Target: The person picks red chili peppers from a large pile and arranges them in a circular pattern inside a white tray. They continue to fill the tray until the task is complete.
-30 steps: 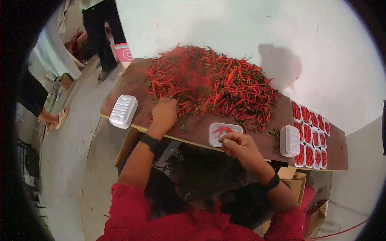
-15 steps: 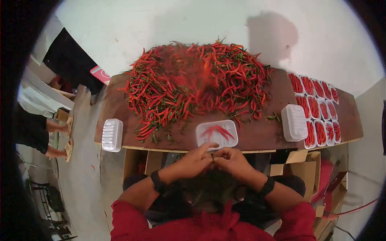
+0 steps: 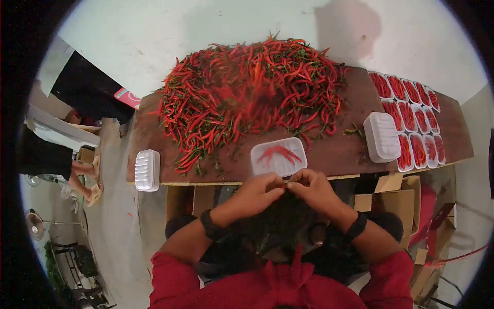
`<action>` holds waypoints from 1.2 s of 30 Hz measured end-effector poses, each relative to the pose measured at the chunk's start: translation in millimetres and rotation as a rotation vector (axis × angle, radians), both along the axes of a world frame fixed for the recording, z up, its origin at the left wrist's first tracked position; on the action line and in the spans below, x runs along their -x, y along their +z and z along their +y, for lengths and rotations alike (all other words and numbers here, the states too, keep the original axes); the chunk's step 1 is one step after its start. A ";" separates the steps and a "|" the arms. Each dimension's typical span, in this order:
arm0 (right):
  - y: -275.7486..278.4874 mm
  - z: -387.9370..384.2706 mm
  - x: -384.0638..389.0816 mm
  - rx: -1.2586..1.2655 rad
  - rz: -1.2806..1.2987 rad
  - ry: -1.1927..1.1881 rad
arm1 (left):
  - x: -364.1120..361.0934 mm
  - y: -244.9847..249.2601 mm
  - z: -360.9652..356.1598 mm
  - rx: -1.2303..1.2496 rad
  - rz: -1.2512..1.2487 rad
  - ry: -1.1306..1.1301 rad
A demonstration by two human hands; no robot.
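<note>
My left hand (image 3: 259,194) and my right hand (image 3: 313,190) meet just in front of the table's near edge, fingertips pinched together. Whatever lies between those fingers is too small to make out. Right beyond them sits a white plastic tray (image 3: 261,166) with a few red chillies (image 3: 280,152) in it. Behind the tray spreads a large heap of red chillies (image 3: 206,121) with green stems, its middle blurred. Below my hands is a dark mass of green scraps (image 3: 270,226) at my lap.
Stacked white trays stand at the left (image 3: 147,170) and right (image 3: 382,136) of the table (image 3: 231,172). Several chilli-filled trays (image 3: 405,152) line the far right. Cardboard boxes (image 3: 411,201) are under the table. Another person's legs (image 3: 82,177) show at left.
My hands have stayed pinched together, with the left fingers now bent more and drawn back from the tray. The view has shifted slightly. The other person's feet appear a little further right.
</note>
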State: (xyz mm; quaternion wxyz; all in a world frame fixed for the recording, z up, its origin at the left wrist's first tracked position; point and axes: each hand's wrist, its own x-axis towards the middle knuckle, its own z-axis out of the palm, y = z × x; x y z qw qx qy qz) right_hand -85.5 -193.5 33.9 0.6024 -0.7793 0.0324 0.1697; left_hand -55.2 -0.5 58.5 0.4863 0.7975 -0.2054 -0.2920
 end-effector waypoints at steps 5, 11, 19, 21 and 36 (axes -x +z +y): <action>14.0 -6.9 -1.0 -0.219 0.149 0.099 | 4.0 10.4 -3.8 -0.084 -0.175 -0.026; 10.4 -15.9 3.0 -0.510 0.366 0.154 | -2.6 18.7 -1.2 -0.004 -0.210 -0.155; 19.9 -10.1 2.5 -0.568 0.439 0.469 | -16.4 28.3 19.1 -0.069 -0.421 -0.353; 27.5 -6.2 3.7 -0.492 0.438 0.570 | -27.4 25.2 28.8 -0.137 -0.402 -0.173; -3.1 4.2 -2.6 0.192 -0.124 0.359 | -73.0 -20.0 5.3 -0.300 -0.497 0.190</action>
